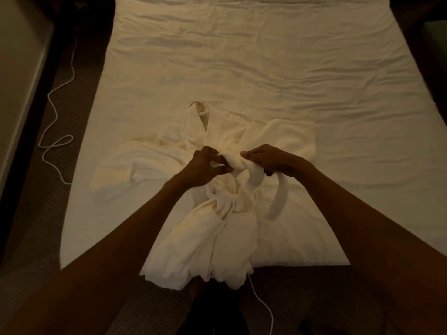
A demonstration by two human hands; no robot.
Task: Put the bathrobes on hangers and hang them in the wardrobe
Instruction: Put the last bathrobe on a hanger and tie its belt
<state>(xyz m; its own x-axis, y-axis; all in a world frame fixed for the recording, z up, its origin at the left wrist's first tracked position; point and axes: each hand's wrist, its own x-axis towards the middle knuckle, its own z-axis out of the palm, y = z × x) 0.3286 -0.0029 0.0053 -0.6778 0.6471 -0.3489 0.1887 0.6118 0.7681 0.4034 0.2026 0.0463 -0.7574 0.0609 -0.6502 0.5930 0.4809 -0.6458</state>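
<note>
A cream bathrobe [174, 151] lies spread on the bed, its lower part hanging over the near edge. A hanger hook [198, 105] pokes out at its collar, with the rest of the hanger hidden inside the cloth. The robe's belt [254, 176] is gathered at the waist, one loose end trailing to the right. My left hand [205, 166] pinches the belt at its knot. Just to the right, my right hand [271, 159] grips the belt's thick loop.
The bed [266, 68] with a wrinkled white sheet fills most of the view. A white cable [56, 122] snakes over the dark carpet on the left, and another cable [262, 303] runs down near my feet. A dark wall or furniture edge stands at far left.
</note>
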